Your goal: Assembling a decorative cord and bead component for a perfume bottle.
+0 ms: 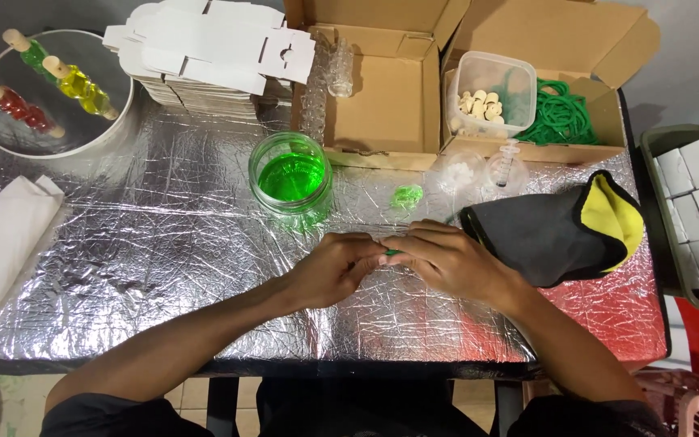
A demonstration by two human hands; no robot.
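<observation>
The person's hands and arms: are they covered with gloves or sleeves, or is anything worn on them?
Both the left hand and the right hand are bare: no gloves, rings or watch visible. The forearms are uncovered; dark short sleeves show only at the picture's bottom edge.

Small green piece (392, 252); pinched between both hands; mostly hidden.

Your left hand (335, 267) and right hand (446, 259) are bare, with no gloves, rings or watch. Both forearms are uncovered to above the elbow. At the frame's bottom corners you wear short dark sleeves, likely a black shirt.
</observation>
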